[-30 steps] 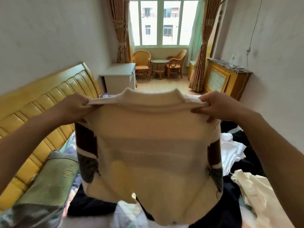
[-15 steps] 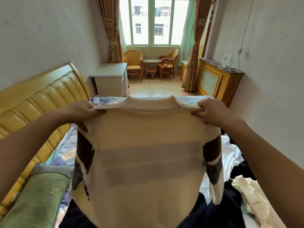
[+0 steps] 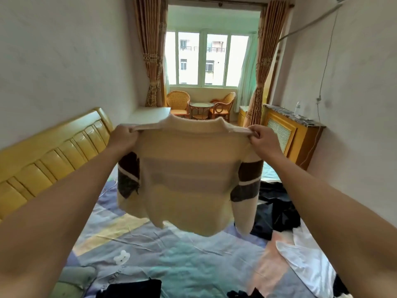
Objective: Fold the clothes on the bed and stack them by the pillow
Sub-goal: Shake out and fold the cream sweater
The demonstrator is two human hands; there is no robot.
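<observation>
A cream sweater (image 3: pixel 189 173) with dark brown and grey sleeve bands hangs in the air over the bed (image 3: pixel 171 261). My left hand (image 3: pixel 124 138) pinches its left shoulder and my right hand (image 3: pixel 263 140) pinches its right shoulder, both arms stretched forward. The hem floats clear of the patterned sheet. A green pillow (image 3: pixel 73 280) shows at the lower left, partly hidden by my left arm. Dark clothes (image 3: pixel 277 211) lie at the right of the bed and a white garment (image 3: pixel 305 261) lies nearer me.
A yellow padded headboard (image 3: pixel 49 160) runs along the left. More dark clothing (image 3: pixel 133 288) lies at the bottom edge. A white cabinet (image 3: pixel 150 115) stands beyond the bed, a yellow radiator cover (image 3: pixel 287 134) on the right wall, wicker chairs (image 3: pixel 178 102) by the window.
Both hands have lifted the sweater up and pushed it away from me. It now hangs farther out over the bed, and more of the sheet shows under it.
</observation>
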